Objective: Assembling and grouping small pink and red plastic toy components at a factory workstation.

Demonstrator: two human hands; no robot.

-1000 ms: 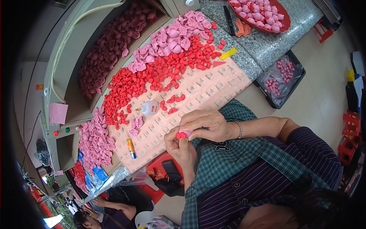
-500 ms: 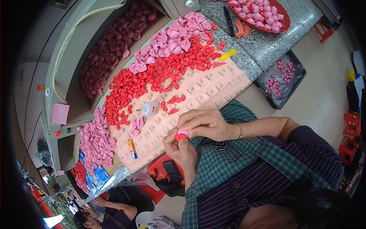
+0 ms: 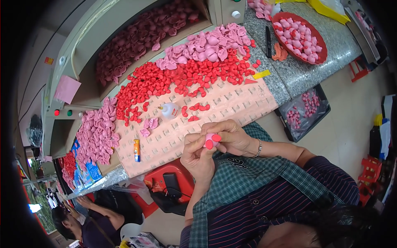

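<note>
A small round pink piece (image 3: 209,144) with two red oval parts on it is pinched between both hands in front of my chest. My left hand (image 3: 197,161) holds it from the left, thumb and fingers closed. From the other side, my right hand (image 3: 235,139) grips it, thumb against one red oval. Beyond my hands, several loose red bean-shaped pieces (image 3: 193,118) lie on the pink patterned table cover (image 3: 165,144). A white squeeze bottle (image 3: 169,110) with a thin tip rests near them, beside a few pink pieces (image 3: 153,123). An orange and blue tube (image 3: 137,150) lies farther left.
Heaps of red pieces (image 3: 153,78) and pink shells (image 3: 206,47) cover the table's far side, before a grey machine (image 3: 68,53) holding more shells. A red bowl (image 3: 322,41) of pink pieces stands far right, above a black crate (image 3: 326,113). Another person (image 3: 97,225) sits lower left.
The pink piece has been turned, so both red ovals now face up toward me. My hands stay closed on it. The whole view has shifted and tilted slightly.
</note>
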